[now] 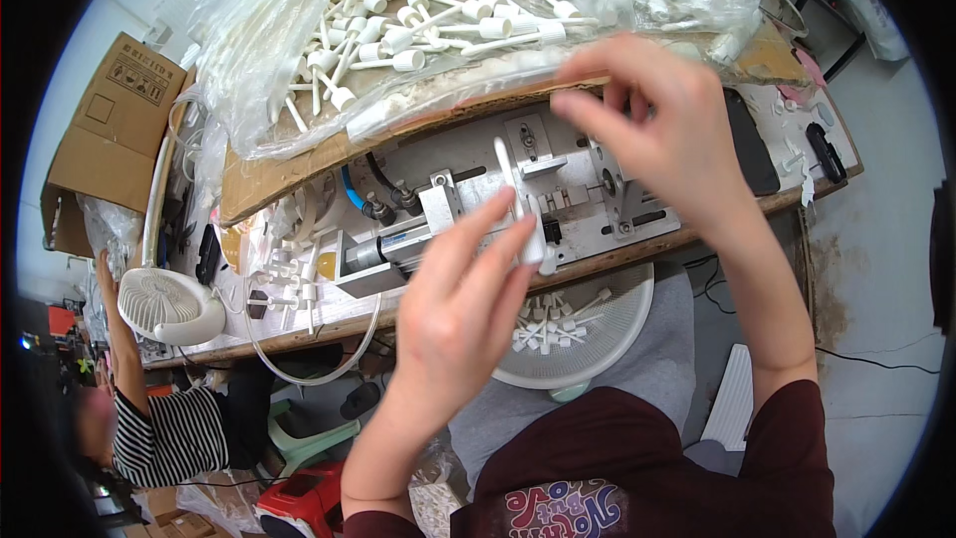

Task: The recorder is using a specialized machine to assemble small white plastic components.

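My left hand (pixel 460 309) is over the front of a metal jig (pixel 543 179), its fingertips closed on a white plastic stick (pixel 503 161) that points up and away. A further white piece (pixel 539 239) shows right beside the fingertips; whether it is joined to that stick, I cannot tell. Higher and to the right, my right hand (pixel 662 110) hangs in the air, slightly smeared, thumb and forefinger apart with nothing seen between them. It is nearest to a heap of white caps with long stems (pixel 408 61) on clear plastic film at the far side.
A cardboard strip (pixel 299 174) edges the heap above the jig. Below the bench, a white basket (pixel 637 324) by my lap holds several capped pieces. At left stand a small white fan (pixel 169 306) and a carton (pixel 115 125). A person in a striped shirt (pixel 179 435) is at lower left.
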A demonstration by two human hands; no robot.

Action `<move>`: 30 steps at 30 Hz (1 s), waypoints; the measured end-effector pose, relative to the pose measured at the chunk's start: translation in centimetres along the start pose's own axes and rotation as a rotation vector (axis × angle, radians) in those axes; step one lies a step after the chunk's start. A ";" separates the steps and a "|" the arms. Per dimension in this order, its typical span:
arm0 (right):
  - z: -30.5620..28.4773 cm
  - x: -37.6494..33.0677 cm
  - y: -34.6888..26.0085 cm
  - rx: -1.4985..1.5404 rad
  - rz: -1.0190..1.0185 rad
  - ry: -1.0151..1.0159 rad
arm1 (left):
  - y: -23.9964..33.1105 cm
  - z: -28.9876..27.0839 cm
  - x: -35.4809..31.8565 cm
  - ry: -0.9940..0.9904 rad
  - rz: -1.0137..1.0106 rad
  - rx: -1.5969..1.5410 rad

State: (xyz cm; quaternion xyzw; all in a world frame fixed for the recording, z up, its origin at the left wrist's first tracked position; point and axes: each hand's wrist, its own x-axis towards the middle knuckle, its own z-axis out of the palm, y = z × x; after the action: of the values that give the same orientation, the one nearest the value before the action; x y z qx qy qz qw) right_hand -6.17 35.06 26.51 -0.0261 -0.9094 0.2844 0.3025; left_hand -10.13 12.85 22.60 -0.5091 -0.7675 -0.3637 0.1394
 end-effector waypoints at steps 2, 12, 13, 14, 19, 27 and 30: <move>0.8 3.1 2.4 -0.171 -0.147 0.129 | 0.4 1.3 -1.4 -0.023 0.032 0.039; 2.2 5.6 3.5 -0.212 -0.254 -0.026 | 0.0 4.0 -1.8 -0.187 -0.041 0.225; 2.2 5.3 3.4 -0.217 -0.303 0.015 | -0.1 3.8 -1.7 -0.193 -0.031 0.235; 2.1 4.7 3.3 -0.203 -0.328 0.057 | 0.1 3.8 -1.6 -0.208 -0.039 0.244; 0.2 0.6 1.3 0.090 -0.045 -0.128 | 0.2 3.6 -1.4 -0.219 -0.037 0.264; 0.7 -8.3 -0.8 0.191 -0.028 -0.207 | -2.8 -0.9 7.0 0.222 0.036 0.115; 3.0 -10.2 -0.7 0.005 -0.238 -0.120 | -4.9 -0.7 10.8 0.288 0.094 0.324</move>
State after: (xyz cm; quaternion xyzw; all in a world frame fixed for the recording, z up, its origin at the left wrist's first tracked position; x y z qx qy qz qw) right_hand 0.54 30.72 19.47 0.0998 -0.9217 0.2499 0.2795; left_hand -19.38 18.61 27.36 -0.4578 -0.7636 -0.2978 0.3445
